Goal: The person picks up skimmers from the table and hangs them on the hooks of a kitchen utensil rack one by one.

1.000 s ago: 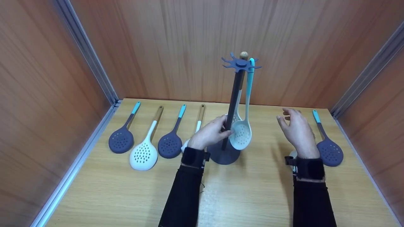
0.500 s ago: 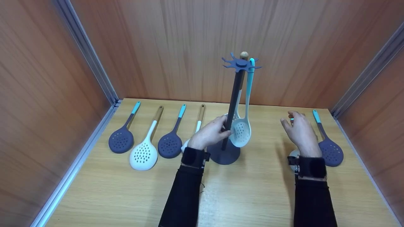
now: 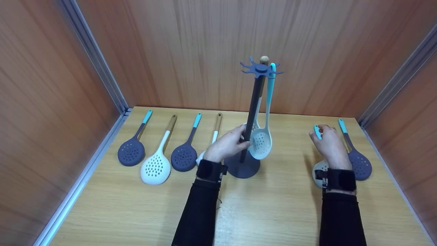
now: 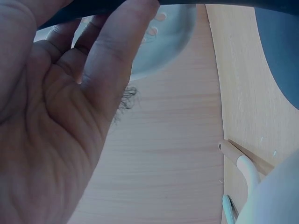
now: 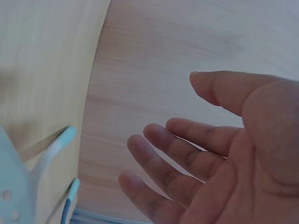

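- The left hand (image 3: 227,145) has its grip curled round the dark grey upright pole of the utensil stand (image 3: 252,112), low on the pole and just above the stand's round base (image 3: 243,168); in the left wrist view the fingers (image 4: 119,51) wrap over the dark pole at the top of the frame.
- The stand rises from the light wooden surface (image 3: 273,212) near its middle, with a star-shaped notched hanger disc (image 3: 261,68) at the top.
- Two skimmers hang from that disc on the far side of the pole: a pale mint perforated spoon with a turquoise handle (image 3: 261,145), its bowl just beside the left hand's fingertips, and a white one with a wooden handle tip (image 3: 264,60), mostly hidden behind the pole.
- The right hand (image 3: 329,145) is well to the right of the stand, low over the surface, with its grip relaxed and fingers loosely bent, holding nothing; the right wrist view shows the fingers (image 5: 168,154) spread and free.
- Under that hand lies a white perforated skimmer with a turquoise handle end (image 3: 317,131), its bowl showing beside the wrist; whether the fingers touch it cannot be told.
- Just right of the right hand lies a dark blue skimmer with a turquoise tip (image 3: 356,162).
- Left of the stand four more skimmers lie in a row, handles pointing away: dark blue (image 3: 131,155), white with wooden handle (image 3: 155,167), dark blue (image 3: 183,158), and a white one (image 3: 215,131) partly hidden by the left hand.
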The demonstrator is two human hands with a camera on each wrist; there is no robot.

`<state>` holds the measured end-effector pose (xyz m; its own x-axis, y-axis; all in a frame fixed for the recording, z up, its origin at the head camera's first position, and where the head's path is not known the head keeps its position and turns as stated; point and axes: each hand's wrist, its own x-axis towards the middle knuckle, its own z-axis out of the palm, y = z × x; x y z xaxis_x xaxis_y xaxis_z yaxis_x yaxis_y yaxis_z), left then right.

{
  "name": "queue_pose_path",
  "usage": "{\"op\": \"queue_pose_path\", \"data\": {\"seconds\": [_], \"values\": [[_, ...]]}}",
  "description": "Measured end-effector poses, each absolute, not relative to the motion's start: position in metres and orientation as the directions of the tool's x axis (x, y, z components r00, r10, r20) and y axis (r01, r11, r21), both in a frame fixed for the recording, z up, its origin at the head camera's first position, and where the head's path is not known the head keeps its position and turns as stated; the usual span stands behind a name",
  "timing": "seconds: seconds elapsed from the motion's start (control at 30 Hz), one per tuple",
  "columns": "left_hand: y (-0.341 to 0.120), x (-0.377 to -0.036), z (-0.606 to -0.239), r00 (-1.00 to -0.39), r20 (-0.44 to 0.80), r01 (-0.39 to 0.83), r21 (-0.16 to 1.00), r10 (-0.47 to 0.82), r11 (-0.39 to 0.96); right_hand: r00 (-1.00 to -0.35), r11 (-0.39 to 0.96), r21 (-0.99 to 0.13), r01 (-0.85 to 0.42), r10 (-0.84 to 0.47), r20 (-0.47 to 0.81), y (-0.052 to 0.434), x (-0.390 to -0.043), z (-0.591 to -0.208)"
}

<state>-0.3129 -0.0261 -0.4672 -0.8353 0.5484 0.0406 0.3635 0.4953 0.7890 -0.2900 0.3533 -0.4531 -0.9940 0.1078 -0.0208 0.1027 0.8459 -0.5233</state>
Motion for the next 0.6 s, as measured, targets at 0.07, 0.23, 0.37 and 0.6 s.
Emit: {"op": "queue_pose_path", "data": {"seconds": [0.07, 0.23, 0.37, 0.6], "values": [[-0.026, -0.313, -0.467, -0.834, 0.044, 0.369, 0.786, 0.55, 0.497, -0.994, 0.847, -0.52, 0.11, 0.108, -0.034, 0.355, -0.291, -0.455], [-0.026, -0.312, -0.465, -0.828, 0.057, 0.39, 0.774, 0.558, 0.499, -0.993, 0.843, -0.524, 0.121, 0.101, -0.066, 0.359, -0.294, -0.459], [-0.025, -0.312, -0.464, -0.828, 0.058, 0.393, 0.77, 0.558, 0.503, -0.988, 0.842, -0.518, 0.151, 0.115, -0.101, 0.361, -0.296, -0.461], [-0.025, -0.311, -0.463, -0.835, 0.058, 0.389, 0.764, 0.547, 0.514, -0.985, 0.841, -0.515, 0.166, 0.115, -0.129, 0.364, -0.297, -0.465]]}}
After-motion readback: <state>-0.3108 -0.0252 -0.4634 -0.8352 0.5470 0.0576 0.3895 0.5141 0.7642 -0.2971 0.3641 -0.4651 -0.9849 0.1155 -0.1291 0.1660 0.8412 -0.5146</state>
